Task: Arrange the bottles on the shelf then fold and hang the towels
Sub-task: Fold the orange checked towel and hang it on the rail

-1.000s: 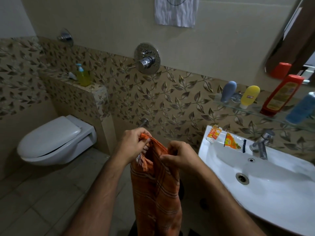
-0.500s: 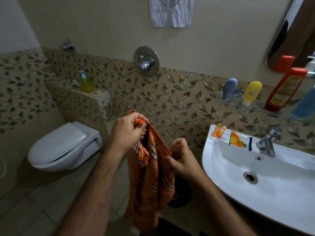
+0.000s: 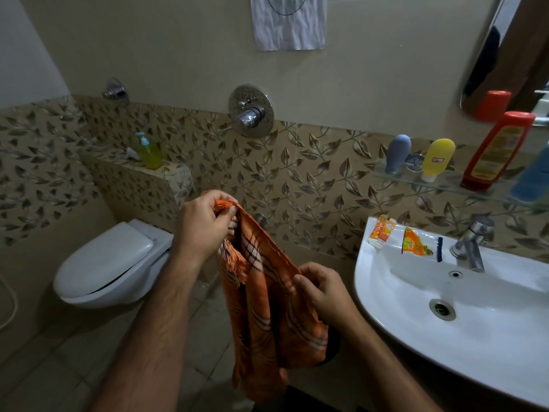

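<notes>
An orange checked towel [image 3: 267,316] with a fringe hangs in front of me. My left hand [image 3: 205,227] pinches its top corner, held high. Lower and to the right, my right hand [image 3: 323,289] grips the towel's edge. On the glass shelf [image 3: 445,185] at the right stand a grey bottle [image 3: 398,153], a yellow bottle [image 3: 436,159], a red bottle [image 3: 496,150] and a blue bottle [image 3: 534,176], the last cut off by the frame's edge.
A white sink [image 3: 401,307] with a tap [image 3: 472,242] and sachets [image 3: 416,245] on its rim is at the right. A closed toilet [image 3: 110,266] stands left. A green soap dispenser [image 3: 150,151] sits on the tiled ledge. A shower valve [image 3: 251,110] is on the wall.
My left hand has risen with the towel's corner while my right hand has slid lower along its edge. The towel hangs more spread between them.
</notes>
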`<state>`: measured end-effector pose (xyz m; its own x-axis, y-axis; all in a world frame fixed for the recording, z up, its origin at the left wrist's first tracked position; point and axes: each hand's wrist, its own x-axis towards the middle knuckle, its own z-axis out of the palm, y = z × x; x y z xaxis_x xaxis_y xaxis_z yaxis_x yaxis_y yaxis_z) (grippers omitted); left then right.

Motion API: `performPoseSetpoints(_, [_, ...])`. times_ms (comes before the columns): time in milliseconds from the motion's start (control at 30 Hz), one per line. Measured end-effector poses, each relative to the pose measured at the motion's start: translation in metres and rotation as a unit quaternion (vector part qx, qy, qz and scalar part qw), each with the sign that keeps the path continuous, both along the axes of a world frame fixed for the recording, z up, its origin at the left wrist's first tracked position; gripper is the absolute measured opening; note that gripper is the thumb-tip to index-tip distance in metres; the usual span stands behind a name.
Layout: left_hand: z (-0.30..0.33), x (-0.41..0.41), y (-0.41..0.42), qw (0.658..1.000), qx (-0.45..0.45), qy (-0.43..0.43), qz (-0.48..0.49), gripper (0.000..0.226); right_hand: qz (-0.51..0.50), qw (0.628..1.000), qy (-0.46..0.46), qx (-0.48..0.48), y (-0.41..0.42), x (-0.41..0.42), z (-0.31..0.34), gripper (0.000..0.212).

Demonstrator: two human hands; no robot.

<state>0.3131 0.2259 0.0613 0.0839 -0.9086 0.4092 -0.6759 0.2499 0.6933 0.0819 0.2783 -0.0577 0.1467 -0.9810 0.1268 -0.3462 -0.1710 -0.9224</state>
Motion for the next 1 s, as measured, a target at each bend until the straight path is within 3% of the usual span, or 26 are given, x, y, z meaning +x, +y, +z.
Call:
performPoseSetpoints(267, [-0.003,-0.009,-0.003,1.0,-0.012,0.019,-0.001,0.013,0.03,0.993,-0.092,0.067,0.008,-0.015,0.005,0.034])
performPoseSetpoints(600, [-0.007,-0.008,-0.01,0.999,0.013,-0.004,-0.032,0.013,-0.06,0.993,-0.06,0.08,0.003,-0.033,0.021,0.03])
performPoseSetpoints(833, [-0.014,-0.002,-0.01,0.998,0.038,-0.045,-0.032,0.016,-0.1,0.993,0.046,0.049,0.003,-0.035,0.021,0.004])
performPoseSetpoints(933, [-0.013,-0.001,-0.01,0.998,0.04,-0.035,-0.031,0.014,-0.091,0.994,0.053,0.013,0.004,-0.034,0.021,0.033])
performPoseSetpoints(1000, [-0.012,0.0,-0.011,0.998,0.04,-0.029,-0.029,0.012,-0.056,0.996,0.066,-0.008,0.005,-0.035,0.022,0.031])
